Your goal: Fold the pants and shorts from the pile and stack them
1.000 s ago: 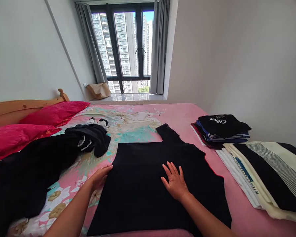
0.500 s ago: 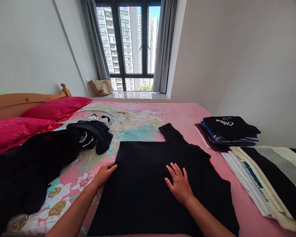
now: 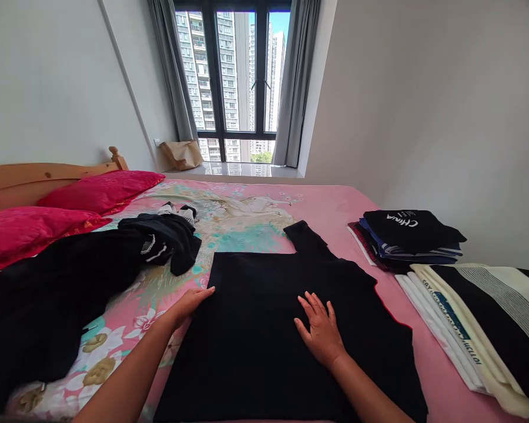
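A black shirt (image 3: 255,346) lies spread flat on the bed, one sleeve (image 3: 308,238) pointing away from me and a red edge along its right side. My left hand (image 3: 193,302) is at the shirt's left edge, fingers stretched out with their tips on the cloth; its underside is hidden. On the middle of the shirt rests my right hand (image 3: 321,329), palm down and fingers spread.
Dark clothes (image 3: 70,288) lie heaped on the left, by red pillows (image 3: 101,194). Folded clothes stand on the right: a dark stack (image 3: 409,232) and a cream, white and black one (image 3: 489,329). The bed (image 3: 326,202) reaches to the window sill, where a paper bag (image 3: 181,155) sits.
My left hand has shifted slightly up and right onto the shirt's edge, its fingers straighter than before. The right hand stays in place on the shirt.
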